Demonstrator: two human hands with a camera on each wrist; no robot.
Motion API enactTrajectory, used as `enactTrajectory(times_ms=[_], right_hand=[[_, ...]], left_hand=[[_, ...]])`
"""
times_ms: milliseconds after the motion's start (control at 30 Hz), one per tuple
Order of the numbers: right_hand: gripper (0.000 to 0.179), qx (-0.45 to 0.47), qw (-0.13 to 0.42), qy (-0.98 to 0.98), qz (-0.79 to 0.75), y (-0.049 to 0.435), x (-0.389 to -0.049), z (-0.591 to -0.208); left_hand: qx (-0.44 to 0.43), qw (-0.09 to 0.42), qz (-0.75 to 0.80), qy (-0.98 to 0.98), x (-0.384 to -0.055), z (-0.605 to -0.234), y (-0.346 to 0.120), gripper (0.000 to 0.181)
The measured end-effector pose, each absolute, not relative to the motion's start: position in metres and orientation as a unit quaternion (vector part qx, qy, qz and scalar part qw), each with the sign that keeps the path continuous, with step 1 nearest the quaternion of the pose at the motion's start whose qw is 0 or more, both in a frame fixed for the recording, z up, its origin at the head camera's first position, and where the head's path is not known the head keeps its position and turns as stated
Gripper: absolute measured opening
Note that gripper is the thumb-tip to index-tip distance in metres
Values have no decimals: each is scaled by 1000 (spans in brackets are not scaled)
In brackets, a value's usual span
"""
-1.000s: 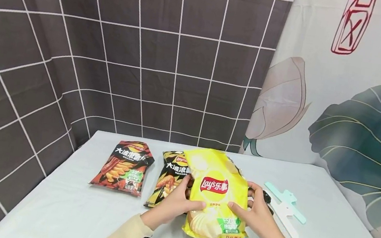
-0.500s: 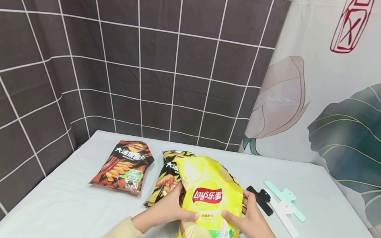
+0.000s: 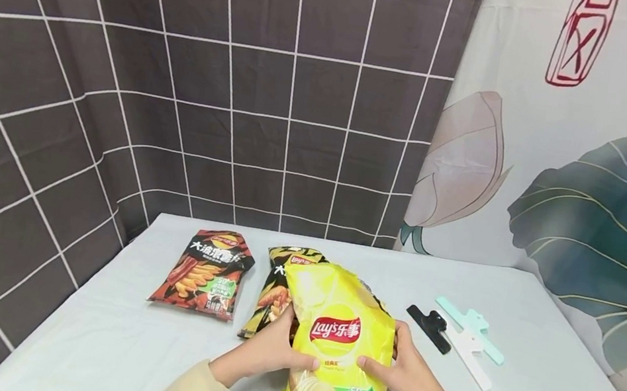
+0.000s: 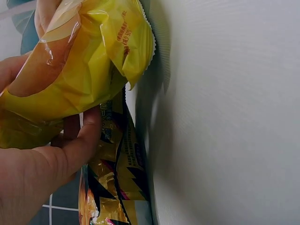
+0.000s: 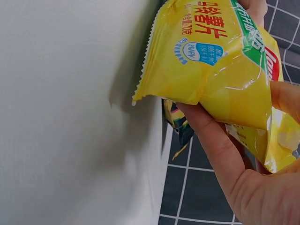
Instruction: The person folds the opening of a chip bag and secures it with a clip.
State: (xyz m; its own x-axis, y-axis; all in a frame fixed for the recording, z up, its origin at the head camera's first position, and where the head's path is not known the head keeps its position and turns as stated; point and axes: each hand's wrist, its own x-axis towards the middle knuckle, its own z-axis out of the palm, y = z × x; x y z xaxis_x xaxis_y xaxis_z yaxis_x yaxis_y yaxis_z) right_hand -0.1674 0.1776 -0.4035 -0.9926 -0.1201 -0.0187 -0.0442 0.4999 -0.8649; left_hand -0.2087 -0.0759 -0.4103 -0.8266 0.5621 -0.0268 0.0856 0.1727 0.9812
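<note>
A yellow Lay's potato chip bag (image 3: 336,352) is held between both hands, its top leaning away and its bottom edge toward me. My left hand (image 3: 270,348) grips its left side, thumb on the front and fingers behind. On the opposite side my right hand (image 3: 406,367) grips it the same way. Both wrist views show fingers under the yellow bag (image 4: 79,70), its crimped edge close to the white tabletop. Just behind lies a black and gold chip bag (image 3: 276,290), partly covered by the yellow one.
A red chip bag (image 3: 205,274) lies at the left of the white table (image 3: 106,340). To the right are a black clip (image 3: 429,329), a white clip (image 3: 468,357) and a mint green clip (image 3: 472,326). A dark gridded cloth (image 3: 255,94) hangs behind.
Both hands have drawn the yellow chip bag toward me and slightly left. The black clip, partly hidden by the right hand before, now shows fully. The other bags and clips have stayed put.
</note>
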Motion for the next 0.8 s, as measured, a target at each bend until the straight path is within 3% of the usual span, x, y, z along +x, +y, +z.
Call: enactTrajectory(times_ms=[800], right_hand=[[70, -49, 54, 856, -512, 173, -167, -408]], left_hand=[[199, 212, 602, 744, -210, -410, -83, 98]])
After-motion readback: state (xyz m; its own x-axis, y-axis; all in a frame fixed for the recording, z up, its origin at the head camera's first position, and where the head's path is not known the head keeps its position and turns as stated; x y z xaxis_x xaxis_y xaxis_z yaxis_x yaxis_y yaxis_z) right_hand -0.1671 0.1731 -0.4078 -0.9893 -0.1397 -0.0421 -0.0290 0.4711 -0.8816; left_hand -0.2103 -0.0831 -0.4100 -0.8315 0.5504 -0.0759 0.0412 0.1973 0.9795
